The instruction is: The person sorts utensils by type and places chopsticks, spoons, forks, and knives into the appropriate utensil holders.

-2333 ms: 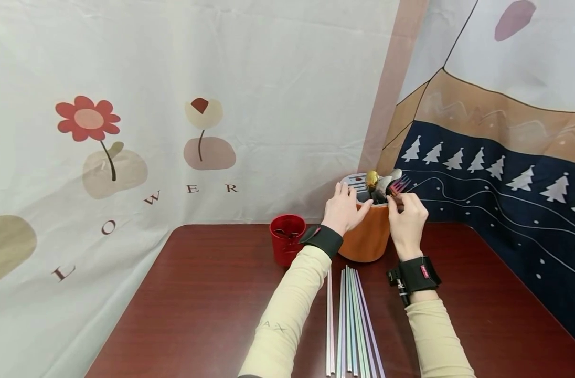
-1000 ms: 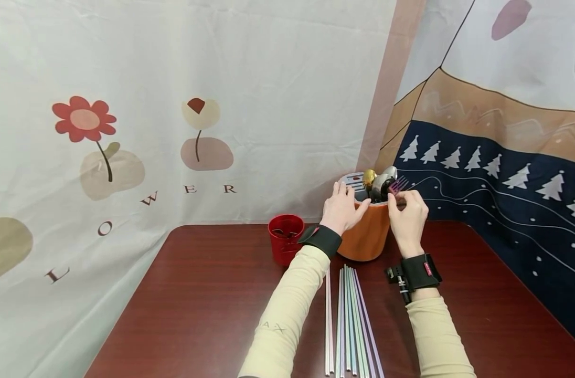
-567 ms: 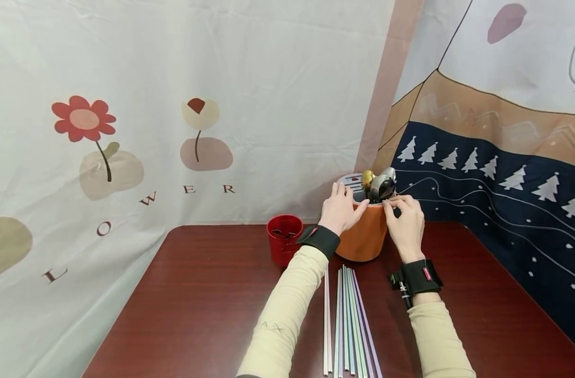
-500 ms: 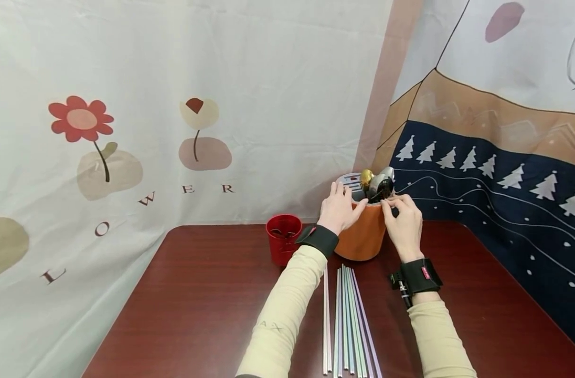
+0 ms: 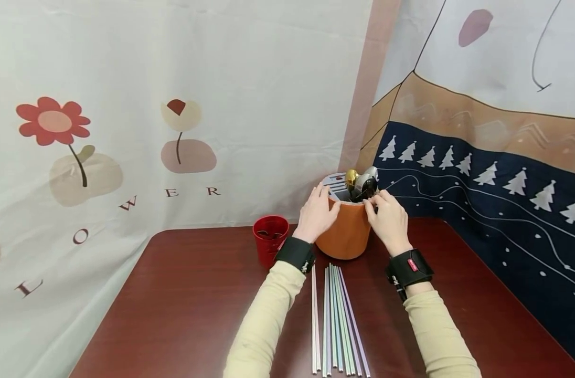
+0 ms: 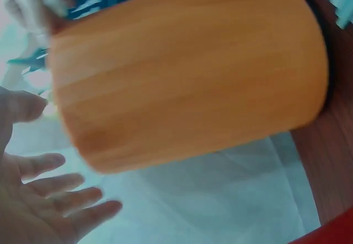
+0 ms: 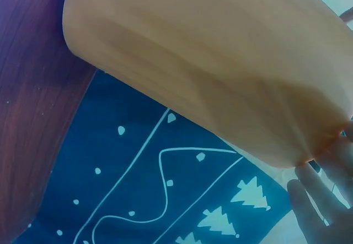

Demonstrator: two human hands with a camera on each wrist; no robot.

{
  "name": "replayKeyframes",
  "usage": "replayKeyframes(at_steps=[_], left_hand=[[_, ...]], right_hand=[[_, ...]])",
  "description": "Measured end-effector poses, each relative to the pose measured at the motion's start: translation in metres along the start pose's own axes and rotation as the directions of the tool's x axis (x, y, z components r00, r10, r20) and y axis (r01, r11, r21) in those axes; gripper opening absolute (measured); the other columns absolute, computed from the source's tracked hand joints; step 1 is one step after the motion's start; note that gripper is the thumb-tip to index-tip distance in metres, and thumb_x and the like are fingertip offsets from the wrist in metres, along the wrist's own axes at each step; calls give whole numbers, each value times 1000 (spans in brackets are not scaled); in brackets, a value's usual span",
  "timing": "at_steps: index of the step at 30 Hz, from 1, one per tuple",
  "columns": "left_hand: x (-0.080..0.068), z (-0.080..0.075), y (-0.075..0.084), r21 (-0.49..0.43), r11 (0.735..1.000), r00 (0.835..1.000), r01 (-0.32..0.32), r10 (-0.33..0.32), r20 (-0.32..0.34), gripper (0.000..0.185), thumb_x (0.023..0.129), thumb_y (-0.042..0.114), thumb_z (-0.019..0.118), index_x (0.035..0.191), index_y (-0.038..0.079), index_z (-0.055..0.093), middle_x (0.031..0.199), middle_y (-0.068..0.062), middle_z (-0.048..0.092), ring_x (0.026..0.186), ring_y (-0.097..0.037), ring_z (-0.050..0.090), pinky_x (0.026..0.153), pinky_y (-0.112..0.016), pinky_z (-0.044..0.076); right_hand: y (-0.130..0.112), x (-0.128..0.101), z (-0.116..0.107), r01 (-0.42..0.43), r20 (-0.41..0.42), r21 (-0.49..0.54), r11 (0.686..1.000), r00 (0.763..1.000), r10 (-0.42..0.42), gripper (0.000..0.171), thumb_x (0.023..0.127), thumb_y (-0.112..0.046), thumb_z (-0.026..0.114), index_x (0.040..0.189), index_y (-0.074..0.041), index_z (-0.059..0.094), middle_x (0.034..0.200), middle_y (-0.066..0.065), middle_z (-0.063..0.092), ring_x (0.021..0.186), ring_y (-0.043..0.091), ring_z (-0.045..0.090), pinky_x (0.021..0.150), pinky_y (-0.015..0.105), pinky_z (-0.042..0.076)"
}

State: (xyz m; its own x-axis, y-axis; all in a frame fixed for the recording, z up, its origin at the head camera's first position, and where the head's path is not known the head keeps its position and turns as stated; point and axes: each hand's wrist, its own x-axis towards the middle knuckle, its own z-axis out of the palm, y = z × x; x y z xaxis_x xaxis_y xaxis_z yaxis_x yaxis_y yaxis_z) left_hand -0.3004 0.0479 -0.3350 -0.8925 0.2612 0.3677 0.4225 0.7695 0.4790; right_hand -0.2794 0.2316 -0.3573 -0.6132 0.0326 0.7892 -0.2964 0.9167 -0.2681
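My left grip (image 5: 317,215) spread, right grip (image 5: 390,219) touching orange holder (image 5: 344,231) (can't tell if pinching); best steady it, avoid tipping.

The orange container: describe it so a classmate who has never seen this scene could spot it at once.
Find the far edge of the reddish-brown table, beyond the pale sticks. There, between the left hand and the right hand, stands the orange container, with shiny utensils showing at its top. Its orange wall and larger size set it apart from the red cup nearby.
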Motion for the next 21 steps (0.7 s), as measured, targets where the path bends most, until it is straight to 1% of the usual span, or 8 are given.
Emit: replayKeyframes(at_steps=[4,7,10,12,13,16,18,21], left_hand=[[-21,-10,-11,-126,992,994,-15,1,-113,38,94,27,55,127,9,57,122,-7,64,105,-23,64,87,-38,52],[-39,-12,-21,-180,983,992,-23,0,-126,24,93,22,56,110,9,65,98,-5,71,87,-19,67,75,-31,53],[-57,-10,-28,-209,978,999,22,-29,-33,16,91,19,58,99,9,67,88,-4,72,76,-17,65,66,-27,50],[-68,-7,-31,-192,978,993,87,-71,89,13,90,19,60,97,10,67,87,-4,71,75,-16,65,65,-27,50],[-73,-5,-33,-175,977,982,124,-96,163,13,90,20,60,97,11,66,89,-4,71,75,-16,64,66,-28,50],[-86,2,-36,-110,971,922,214,-164,351,15,89,22,62,100,11,66,95,-5,70,80,-18,64,70,-34,52],[-93,8,-38,-69,966,886,250,-200,418,14,89,21,63,99,11,65,96,-6,69,81,-19,62,71,-37,52],[-103,17,-40,-32,963,866,267,-226,446,8,87,17,63,86,9,66,83,-7,65,72,-20,58,63,-36,49]], right_hand=[[-2,2,-1,16,5,-6,1000,1000,-16,19,88,-17,65,78,-1,68,81,10,59,68,31,57,55,46,47],[-3,3,-2,31,5,-9,999,999,-31,19,88,-16,65,76,0,68,79,10,58,64,30,56,53,45,46],[-2,5,-4,40,6,-15,999,999,-39,20,87,-15,65,76,0,68,77,9,57,62,30,55,51,45,45],[-1,6,-5,41,7,-26,999,999,-41,20,87,-16,65,75,-1,68,76,9,57,60,29,55,51,45,45],[-1,6,-5,40,9,-30,999,999,-40,20,87,-17,65,75,-1,68,76,9,56,60,30,55,50,45,44],[-2,7,-6,40,18,-37,999,999,-39,21,88,-18,64,74,-2,68,77,8,57,60,30,56,50,45,45],[-3,7,-6,39,26,-37,999,999,-38,21,88,-18,64,74,-2,68,79,8,58,60,30,56,50,45,46],[-3,7,-5,35,34,-37,999,999,-34,21,88,-18,64,75,-2,69,79,8,59,61,30,57,50,45,46]])
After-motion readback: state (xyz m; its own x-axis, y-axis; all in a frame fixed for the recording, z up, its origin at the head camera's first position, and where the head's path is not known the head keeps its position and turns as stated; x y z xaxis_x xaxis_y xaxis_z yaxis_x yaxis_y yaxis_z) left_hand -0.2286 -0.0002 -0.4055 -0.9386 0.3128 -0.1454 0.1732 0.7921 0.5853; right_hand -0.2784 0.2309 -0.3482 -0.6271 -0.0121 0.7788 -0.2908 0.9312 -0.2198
